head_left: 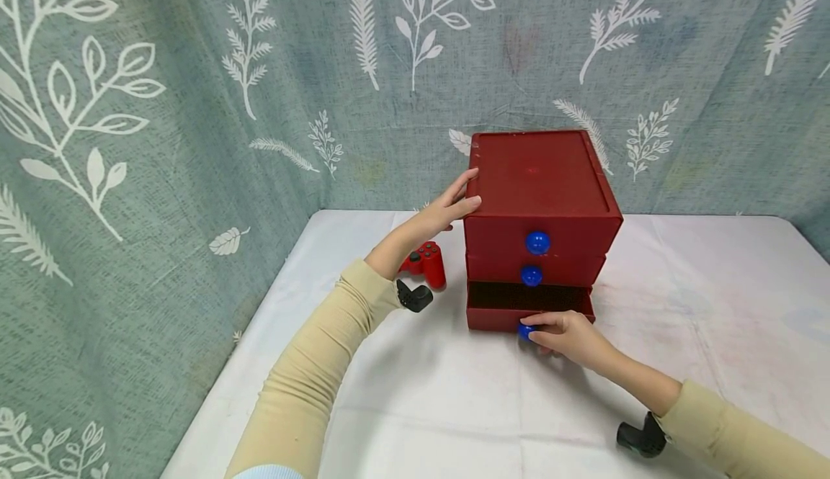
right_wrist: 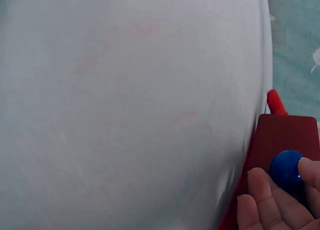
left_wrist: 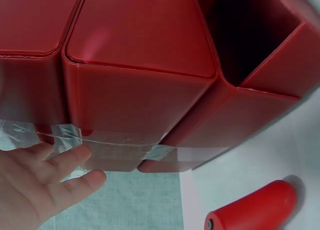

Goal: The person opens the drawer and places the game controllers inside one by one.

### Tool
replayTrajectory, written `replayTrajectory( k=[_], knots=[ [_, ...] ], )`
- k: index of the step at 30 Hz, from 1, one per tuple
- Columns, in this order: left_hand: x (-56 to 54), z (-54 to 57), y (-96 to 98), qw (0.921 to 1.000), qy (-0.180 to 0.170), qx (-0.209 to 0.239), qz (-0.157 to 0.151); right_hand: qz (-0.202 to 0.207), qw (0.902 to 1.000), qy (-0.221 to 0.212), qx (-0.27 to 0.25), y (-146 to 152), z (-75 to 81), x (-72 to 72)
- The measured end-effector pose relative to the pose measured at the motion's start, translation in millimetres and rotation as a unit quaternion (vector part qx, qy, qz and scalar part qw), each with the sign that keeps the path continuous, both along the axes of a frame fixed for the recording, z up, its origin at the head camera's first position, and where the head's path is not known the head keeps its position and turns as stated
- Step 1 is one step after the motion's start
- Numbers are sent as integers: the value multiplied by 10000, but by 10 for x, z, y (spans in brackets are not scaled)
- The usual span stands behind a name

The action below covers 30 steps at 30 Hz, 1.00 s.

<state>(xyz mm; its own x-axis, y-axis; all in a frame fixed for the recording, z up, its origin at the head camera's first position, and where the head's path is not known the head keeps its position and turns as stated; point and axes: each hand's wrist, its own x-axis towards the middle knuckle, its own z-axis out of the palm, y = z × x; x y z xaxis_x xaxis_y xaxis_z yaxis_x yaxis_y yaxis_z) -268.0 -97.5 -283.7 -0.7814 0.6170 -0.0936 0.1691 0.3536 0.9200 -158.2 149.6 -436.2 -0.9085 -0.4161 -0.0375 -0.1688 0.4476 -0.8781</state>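
Observation:
A red cabinet (head_left: 538,176) of three stacked drawers stands on the white-covered table, each drawer front bearing a round blue knob. Its bottom drawer (head_left: 493,319) is pulled partway out, and the visible part of the inside is dark. My right hand (head_left: 567,333) pinches the bottom drawer's blue knob (right_wrist: 285,169) between thumb and fingers. At the cabinet's upper left edge, my left hand (head_left: 450,205) rests with fingers extended against the side. The left wrist view shows the left fingers (left_wrist: 70,162) near clear tape (left_wrist: 117,142) on the cabinet's side.
A red game controller (head_left: 433,266) lies on the table left of the cabinet, partly behind my left forearm. Behind the table (head_left: 687,306) hangs a green curtain (head_left: 415,104) with white leaf patterns. The middle knob (head_left: 532,276) sits just above the pulled-out drawer.

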Motion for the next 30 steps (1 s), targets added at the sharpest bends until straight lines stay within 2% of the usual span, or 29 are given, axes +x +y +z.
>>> replayTrajectory(
  k=[4, 11, 14, 24, 26, 30],
  knots=[
    [-22, -17, -2, 10000, -12, 32, -2, 83, 9999, -40, 61, 0, 12, 57],
    [-226, -223, -19, 10000, 33, 86, 26, 198, 9992, -262, 224, 15, 23, 135],
    [-250, -259, -21, 9999, 103, 82, 61, 298, 9987, -310, 275, 23, 36, 170],
    [-242, -246, -19, 9999, 79, 52, 49, 423, 9981, -396, 222, 38, 69, 305],
    [-219, -218, -17, 10000, 35, 44, 38, 464, 9976, -482, 161, 41, 74, 332],
    [-96, -89, -3, 10000, 8, 24, 11, 598, 9965, -580, 26, 58, 75, 377]
  ],
)
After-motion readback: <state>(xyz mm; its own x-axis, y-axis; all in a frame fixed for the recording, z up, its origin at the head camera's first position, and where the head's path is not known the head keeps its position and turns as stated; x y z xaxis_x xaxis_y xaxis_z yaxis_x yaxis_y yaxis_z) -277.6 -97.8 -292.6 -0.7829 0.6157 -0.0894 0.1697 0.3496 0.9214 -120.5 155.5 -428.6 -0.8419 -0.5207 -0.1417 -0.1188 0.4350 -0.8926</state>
